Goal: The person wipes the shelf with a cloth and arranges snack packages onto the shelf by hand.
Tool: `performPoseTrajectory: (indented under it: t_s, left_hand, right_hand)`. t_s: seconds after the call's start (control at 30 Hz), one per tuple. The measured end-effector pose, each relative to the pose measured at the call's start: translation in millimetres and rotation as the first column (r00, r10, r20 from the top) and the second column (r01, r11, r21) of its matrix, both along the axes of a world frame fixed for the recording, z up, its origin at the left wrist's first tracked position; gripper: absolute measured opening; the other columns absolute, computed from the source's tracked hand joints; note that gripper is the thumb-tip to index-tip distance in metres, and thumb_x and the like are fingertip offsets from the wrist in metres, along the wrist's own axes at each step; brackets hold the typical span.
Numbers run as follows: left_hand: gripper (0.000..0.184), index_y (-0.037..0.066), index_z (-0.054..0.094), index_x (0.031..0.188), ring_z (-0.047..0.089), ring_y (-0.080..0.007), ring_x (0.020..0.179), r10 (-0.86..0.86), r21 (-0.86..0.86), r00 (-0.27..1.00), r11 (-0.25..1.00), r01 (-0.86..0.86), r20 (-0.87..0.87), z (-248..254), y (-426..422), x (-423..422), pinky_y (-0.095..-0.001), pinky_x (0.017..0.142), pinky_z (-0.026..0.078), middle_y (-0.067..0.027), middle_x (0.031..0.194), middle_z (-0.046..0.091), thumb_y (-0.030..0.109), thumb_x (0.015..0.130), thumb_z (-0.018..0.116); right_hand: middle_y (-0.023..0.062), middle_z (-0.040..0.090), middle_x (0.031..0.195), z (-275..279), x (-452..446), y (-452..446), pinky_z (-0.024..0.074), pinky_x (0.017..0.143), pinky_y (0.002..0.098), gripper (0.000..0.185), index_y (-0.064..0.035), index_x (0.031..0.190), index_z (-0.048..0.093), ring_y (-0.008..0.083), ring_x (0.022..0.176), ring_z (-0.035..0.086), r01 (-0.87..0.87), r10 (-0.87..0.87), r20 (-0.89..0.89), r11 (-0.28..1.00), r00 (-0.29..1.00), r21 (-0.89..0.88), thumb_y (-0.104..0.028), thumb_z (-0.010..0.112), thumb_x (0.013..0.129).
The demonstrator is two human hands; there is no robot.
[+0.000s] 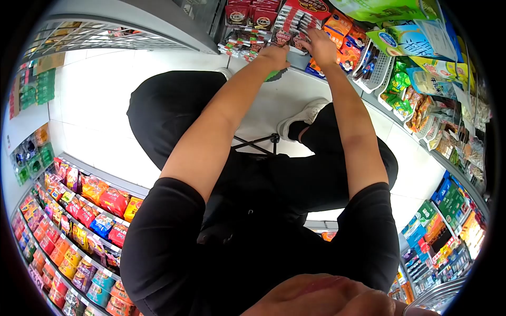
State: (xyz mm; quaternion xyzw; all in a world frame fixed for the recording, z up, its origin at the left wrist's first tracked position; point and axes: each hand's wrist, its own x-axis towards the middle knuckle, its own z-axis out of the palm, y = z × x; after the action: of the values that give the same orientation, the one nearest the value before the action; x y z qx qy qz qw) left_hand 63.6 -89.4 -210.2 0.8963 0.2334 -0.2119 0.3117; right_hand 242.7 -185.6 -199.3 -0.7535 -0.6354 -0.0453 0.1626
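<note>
My left hand (pixel 274 56) is closed at the front edge of a low shelf, just below small red-and-white snack packets (pixel 282 37). A green and dark object (pixel 276 75) shows under its palm; what it is I cannot make out. My right hand (pixel 321 48) reaches in from the other side, thumb and fingers bent against the right end of the same packets. Its fingertips are partly hidden among them. Left of the packets lie silvery, red-and-green small packets (pixel 245 43), with red packets (pixel 252 16) behind. Orange bags (pixel 341 34) stand beside my right hand.
A white basket (pixel 375 71) and green candy bags (pixel 399 87) continue along the shelf to the right. A grey-framed wire rack (pixel 132 26) stands at upper left. Shelves of snack bags (pixel 103 197) are at lower left. Folding-stool legs (pixel 258 143) show between my knees.
</note>
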Motion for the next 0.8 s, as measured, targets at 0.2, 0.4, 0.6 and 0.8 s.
performPoseTrajectory:
  t_s: [0.2,0.4,0.6,0.8]
  left_hand:
    - [0.057,0.000,0.051,0.126,0.066,-0.0378,0.112,0.019,-0.010,1.000,1.000,-0.019,0.004,2,-3,3,-0.0479,0.095,0.052,-0.0221,0.120,0.068,0.041,0.090,0.068]
    - [0.059,0.001,0.049,0.127,0.065,-0.0371,0.114,0.042,-0.017,0.999,0.999,-0.041,0.033,-2,-10,2,-0.0471,0.096,0.052,-0.0214,0.121,0.068,0.042,0.090,0.068]
    - [0.058,0.002,0.048,0.127,0.065,-0.0368,0.115,0.065,-0.008,0.994,0.998,-0.065,0.087,-3,-16,1,-0.0473,0.095,0.052,-0.0217,0.123,0.066,0.043,0.090,0.067]
    - [0.061,0.003,0.046,0.132,0.065,-0.0371,0.115,0.097,-0.057,0.990,0.994,-0.092,0.098,1,-15,1,-0.0478,0.096,0.051,-0.0220,0.126,0.064,0.043,0.090,0.066]
  right_hand:
    - [0.0062,0.060,0.111,14,0,0,0.0539,0.079,0.0424,0.052,-0.0110,0.117,0.065,0.0280,0.100,0.062,0.004,-0.010,0.140,0.999,0.990,0.038,-0.040,0.081,0.077]
    - [0.0075,0.056,0.118,29,-18,-3,0.0562,0.083,0.0428,0.067,-0.0186,0.135,0.055,0.0289,0.108,0.063,0.113,-0.138,-0.112,0.972,0.984,-0.205,-0.036,0.083,0.076]
    - [0.0072,0.055,0.123,26,-13,-7,0.0562,0.082,0.0445,0.075,-0.0230,0.141,0.050,0.0304,0.107,0.063,0.028,-0.047,-0.090,0.979,0.995,-0.203,-0.030,0.085,0.075]
    - [0.0059,0.055,0.124,38,-14,-15,0.0479,0.094,0.0436,0.074,-0.0231,0.137,0.054,0.0286,0.114,0.057,-0.088,0.095,0.063,0.991,0.993,-0.103,-0.021,0.087,0.071]
